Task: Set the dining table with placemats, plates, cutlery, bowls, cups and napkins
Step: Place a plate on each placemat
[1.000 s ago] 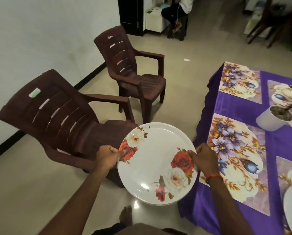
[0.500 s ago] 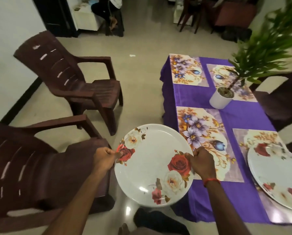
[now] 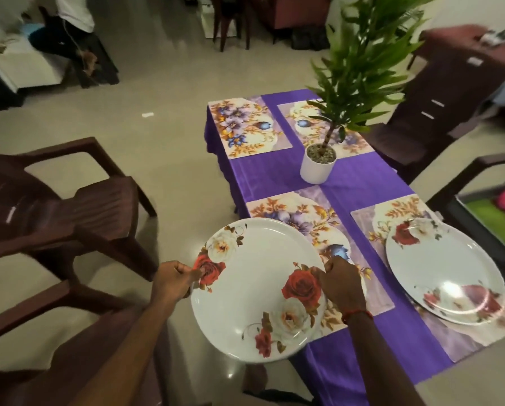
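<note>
Plate (image 3: 257,291) with printed roses hangs over the table's near-left corner, its far edge overlapping a floral placemat (image 3: 318,218) on the purple tablecloth (image 3: 274,177). The left hand (image 3: 173,278) pinches the rim at nine o'clock, thumb on top and fingers curled under. The right hand (image 3: 340,284) is clamped on the rim at three o'clock. Off toward three o'clock a second plate (image 3: 444,271) lies on its own mat. A potted plant (image 3: 318,168) stands toward one o'clock.

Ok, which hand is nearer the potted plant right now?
Right. The right hand grips the plate by its right rim over the near-left placemat, in front of the potted plant; the left hand grips the opposite rim, past the table edge, over the floor.
</note>
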